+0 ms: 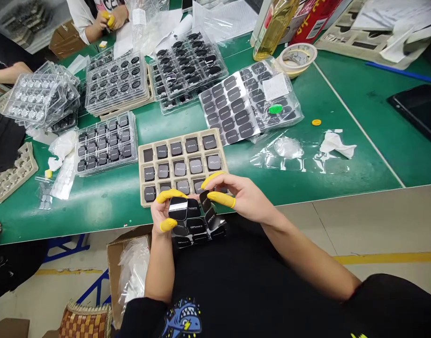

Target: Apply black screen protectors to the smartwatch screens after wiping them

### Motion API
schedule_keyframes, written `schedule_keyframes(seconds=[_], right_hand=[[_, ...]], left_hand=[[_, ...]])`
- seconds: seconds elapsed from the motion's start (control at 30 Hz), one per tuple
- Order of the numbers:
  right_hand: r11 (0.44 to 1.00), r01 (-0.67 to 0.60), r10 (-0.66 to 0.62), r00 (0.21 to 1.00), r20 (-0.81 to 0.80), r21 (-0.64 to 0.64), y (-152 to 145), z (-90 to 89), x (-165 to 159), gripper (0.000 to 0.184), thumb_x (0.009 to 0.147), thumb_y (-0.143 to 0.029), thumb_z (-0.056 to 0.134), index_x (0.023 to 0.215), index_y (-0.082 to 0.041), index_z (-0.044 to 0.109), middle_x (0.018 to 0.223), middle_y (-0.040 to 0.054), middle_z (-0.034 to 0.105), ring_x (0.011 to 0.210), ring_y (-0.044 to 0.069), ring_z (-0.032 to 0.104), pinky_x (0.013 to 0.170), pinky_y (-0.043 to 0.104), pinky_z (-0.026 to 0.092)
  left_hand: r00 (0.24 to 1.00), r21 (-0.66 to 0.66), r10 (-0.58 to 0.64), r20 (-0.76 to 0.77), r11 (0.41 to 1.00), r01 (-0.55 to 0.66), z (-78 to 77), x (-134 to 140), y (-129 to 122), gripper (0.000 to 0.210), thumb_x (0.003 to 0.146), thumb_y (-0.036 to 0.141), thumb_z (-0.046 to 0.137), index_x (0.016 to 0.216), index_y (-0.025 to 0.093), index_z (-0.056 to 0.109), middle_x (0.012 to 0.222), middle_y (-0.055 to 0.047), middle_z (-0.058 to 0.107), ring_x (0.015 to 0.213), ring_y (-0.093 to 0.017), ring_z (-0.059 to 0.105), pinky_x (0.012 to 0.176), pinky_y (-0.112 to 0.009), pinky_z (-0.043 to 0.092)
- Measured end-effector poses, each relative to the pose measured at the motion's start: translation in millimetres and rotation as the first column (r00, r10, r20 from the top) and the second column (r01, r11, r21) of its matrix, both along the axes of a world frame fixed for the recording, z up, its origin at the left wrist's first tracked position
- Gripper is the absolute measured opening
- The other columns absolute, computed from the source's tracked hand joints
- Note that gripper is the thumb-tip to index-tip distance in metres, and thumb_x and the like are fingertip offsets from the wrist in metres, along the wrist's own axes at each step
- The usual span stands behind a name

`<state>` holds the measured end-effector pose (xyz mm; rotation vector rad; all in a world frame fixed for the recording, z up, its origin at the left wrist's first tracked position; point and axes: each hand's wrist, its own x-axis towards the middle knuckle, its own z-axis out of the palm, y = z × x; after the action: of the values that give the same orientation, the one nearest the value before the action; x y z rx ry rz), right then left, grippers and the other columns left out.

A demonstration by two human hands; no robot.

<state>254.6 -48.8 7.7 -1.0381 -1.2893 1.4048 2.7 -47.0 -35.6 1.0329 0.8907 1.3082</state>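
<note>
My left hand (162, 212), with yellow finger cots, is closed on a glossy black rounded-square piece (178, 209) and on the sheet of black stickers (196, 226) under it. The thumb and forefinger of my right hand (245, 196), also in yellow cots, pinch a black sticker (205, 201) at the sheet's upper right. That side of the sheet bends upward; whether the sticker is fully off its backing, I cannot tell. Just beyond my hands lies a beige tray (183, 132) with black square pieces in its compartments. Its far left compartment (148, 155) holds no piece.
Clear plastic trays (106, 143) of black parts stand at the left and back. More sticker sheets (229, 110) lie beyond the beige tray, near a tape roll (298, 56) and a bottle (274, 30). A phone (417, 110) rests at right. Another person's hands (111, 19) work across the table.
</note>
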Motion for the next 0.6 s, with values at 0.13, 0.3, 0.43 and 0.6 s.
schedule_keyframes(seconds=[0.13,0.3,0.43,0.6], right_hand=[[0.995,-0.075,0.072,0.996,0.045,0.064,8.7,6.7,7.9,0.043,0.098,-0.067,0.083,0.095,-0.024,0.081,0.103,0.0076,0.082,0.090,0.022,0.073,0.080,0.035,0.059],[0.971,-0.144,0.117,0.982,0.150,0.189,13.6,12.8,12.5,0.031,0.106,-0.053,0.078,0.092,-0.024,0.077,0.101,0.0069,0.080,0.095,0.022,0.074,0.086,0.037,0.061],[0.942,-0.156,0.083,0.967,0.243,0.298,9.4,6.1,15.7,0.022,0.110,-0.042,0.073,0.095,-0.025,0.074,0.101,0.0057,0.079,0.092,0.021,0.073,0.086,0.036,0.060],[0.900,-0.132,0.002,0.955,0.298,0.416,2.0,-7.1,17.6,0.012,0.112,-0.033,0.066,0.104,-0.027,0.071,0.110,0.0076,0.080,0.100,0.024,0.075,0.090,0.037,0.062]], left_hand=[[0.997,0.064,-0.051,0.050,0.997,0.048,-2.5,-0.1,-0.8,0.076,0.056,0.076,0.104,0.105,0.021,0.086,0.093,-0.008,0.083,0.077,-0.027,0.085,0.083,-0.042,0.072],[0.997,0.084,-0.074,0.028,0.994,0.072,0.4,-2.2,0.8,0.072,0.057,0.067,0.108,0.108,0.021,0.086,0.095,-0.008,0.085,0.082,-0.030,0.088,0.091,-0.049,0.074],[0.996,0.087,-0.093,0.001,0.992,0.092,-2.6,-2.9,1.2,0.069,0.058,0.059,0.110,0.110,0.020,0.087,0.093,-0.008,0.087,0.082,-0.031,0.089,0.096,-0.052,0.075],[0.997,0.088,-0.070,0.041,0.994,0.066,-6.0,1.7,0.0,0.067,0.057,0.053,0.112,0.112,0.022,0.089,0.089,-0.006,0.088,0.083,-0.032,0.091,0.093,-0.049,0.077]])
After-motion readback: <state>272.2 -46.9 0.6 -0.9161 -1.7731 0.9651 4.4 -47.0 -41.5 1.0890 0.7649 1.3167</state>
